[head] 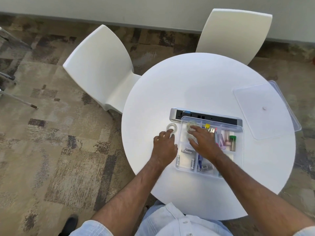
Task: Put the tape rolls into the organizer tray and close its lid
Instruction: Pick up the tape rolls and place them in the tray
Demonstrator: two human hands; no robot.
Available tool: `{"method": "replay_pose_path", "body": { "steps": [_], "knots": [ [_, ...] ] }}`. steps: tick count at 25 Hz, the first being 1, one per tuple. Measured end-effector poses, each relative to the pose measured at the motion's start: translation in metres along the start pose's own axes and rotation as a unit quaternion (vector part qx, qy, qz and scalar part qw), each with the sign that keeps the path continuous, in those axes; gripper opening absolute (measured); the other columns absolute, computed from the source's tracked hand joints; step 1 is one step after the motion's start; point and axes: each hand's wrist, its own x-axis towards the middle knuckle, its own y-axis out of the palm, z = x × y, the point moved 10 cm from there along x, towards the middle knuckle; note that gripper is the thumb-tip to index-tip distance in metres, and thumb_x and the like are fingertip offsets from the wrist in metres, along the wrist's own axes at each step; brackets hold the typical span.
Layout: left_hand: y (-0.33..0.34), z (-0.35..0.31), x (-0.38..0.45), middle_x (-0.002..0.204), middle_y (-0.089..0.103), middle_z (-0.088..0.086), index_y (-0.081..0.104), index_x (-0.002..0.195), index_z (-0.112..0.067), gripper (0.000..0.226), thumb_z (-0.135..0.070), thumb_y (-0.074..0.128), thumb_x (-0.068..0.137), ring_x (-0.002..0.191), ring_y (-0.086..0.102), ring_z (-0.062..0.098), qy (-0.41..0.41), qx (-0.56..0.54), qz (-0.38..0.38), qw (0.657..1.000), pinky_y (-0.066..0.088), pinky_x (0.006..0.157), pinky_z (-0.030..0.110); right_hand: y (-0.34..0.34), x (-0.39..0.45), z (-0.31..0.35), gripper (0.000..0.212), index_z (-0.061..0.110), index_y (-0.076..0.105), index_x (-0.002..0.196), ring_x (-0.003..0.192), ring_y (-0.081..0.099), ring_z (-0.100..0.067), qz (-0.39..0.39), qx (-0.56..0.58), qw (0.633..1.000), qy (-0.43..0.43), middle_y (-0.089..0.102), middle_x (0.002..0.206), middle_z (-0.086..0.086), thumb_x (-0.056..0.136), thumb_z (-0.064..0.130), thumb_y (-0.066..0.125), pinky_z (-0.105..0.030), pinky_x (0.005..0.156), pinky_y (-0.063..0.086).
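Note:
A clear tape roll (171, 128) lies on the round white table (196, 86), just left of the clear organizer tray (238, 132). My left hand (165, 145) is beside it, fingertips touching its near edge, fingers apart. Another clear tape roll (191, 124) sits in the tray's far-left compartment. My right hand (203, 140) hovers spread over that compartment, fingertips at the roll. The tray's clear lid (265, 108) lies apart at the table's right edge, partly overhanging it.
The tray also holds batteries (186, 151), markers, a green-capped item (232, 138) and small parts. A power strip (204, 115) lies behind the tray. Two white chairs (102, 65) stand at the far side of the table.

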Motion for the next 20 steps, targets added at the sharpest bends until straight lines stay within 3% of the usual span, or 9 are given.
{"method": "replay_pose_path", "body": {
  "steps": [3,5,7,9,12,17,20],
  "knots": [
    [0.004,-0.029,0.006,0.16,0.045,0.005,0.062,0.132,-0.01,0.042,-0.03,0.056,0.095,0.138,0.048,0.033,0.043,0.022,-0.002,0.999,0.043,0.106,0.05,-0.001,0.0,-0.01,0.035,0.023,0.064,0.13,0.135,0.044,-0.022,0.024,-0.014,1.0,0.007,0.049,0.149,0.006,0.096,0.03,0.056,-0.049,0.105,0.03],
    [0.01,-0.045,0.007,0.157,0.049,0.007,0.065,0.127,-0.008,0.039,-0.027,0.057,0.094,0.132,0.054,0.035,0.069,0.031,-0.005,0.997,0.048,0.099,0.05,-0.009,0.0,-0.016,0.023,0.022,0.07,0.11,0.132,0.047,-0.02,0.003,0.004,1.0,0.016,0.053,0.145,0.005,0.091,0.019,0.057,-0.046,0.101,0.03],
    [0.019,-0.057,0.007,0.157,0.049,0.01,0.066,0.124,-0.007,0.037,-0.024,0.057,0.093,0.129,0.057,0.036,0.096,0.034,0.0,0.995,0.051,0.094,0.05,-0.021,-0.004,-0.023,0.016,0.023,0.063,0.093,0.123,0.052,-0.019,-0.037,0.034,0.998,0.025,0.058,0.132,0.005,0.084,0.01,0.057,-0.046,0.095,0.033],
    [0.026,-0.063,0.004,0.157,0.048,0.011,0.066,0.125,-0.008,0.038,-0.023,0.056,0.091,0.13,0.056,0.036,0.106,0.026,0.004,0.994,0.051,0.095,0.05,-0.03,-0.008,-0.026,0.019,0.025,0.055,0.087,0.107,0.055,-0.019,-0.062,0.055,0.996,0.03,0.058,0.113,0.006,0.08,0.007,0.057,-0.045,0.088,0.038],
    [0.02,-0.05,0.0,0.154,0.051,0.009,0.062,0.129,-0.014,0.043,-0.02,0.06,0.087,0.131,0.055,0.033,0.076,-0.017,-0.028,0.997,0.052,0.097,0.048,-0.032,-0.01,-0.027,0.017,0.025,0.056,0.09,0.096,0.052,-0.015,-0.07,0.061,0.995,0.021,0.054,0.103,0.009,0.082,0.01,0.059,-0.046,0.088,0.04],
    [0.016,0.023,-0.013,0.15,0.051,0.011,0.057,0.135,-0.011,0.043,-0.022,0.059,0.093,0.134,0.052,0.033,-0.035,-0.072,-0.107,0.991,0.047,0.104,0.049,-0.022,0.001,-0.032,0.013,0.024,0.063,0.099,0.107,0.053,-0.018,-0.046,0.057,0.997,0.021,0.059,0.11,0.007,0.088,0.018,0.06,-0.047,0.094,0.036],
    [0.035,0.063,-0.016,0.153,0.049,0.013,0.053,0.141,-0.008,0.05,-0.031,0.049,0.097,0.139,0.048,0.035,-0.08,-0.07,-0.095,0.99,0.042,0.112,0.051,-0.017,0.012,-0.028,0.013,0.023,0.065,0.101,0.107,0.056,-0.021,-0.029,0.043,0.999,0.012,0.064,0.107,0.005,0.089,0.021,0.062,-0.045,0.093,0.033]
  ]
}}
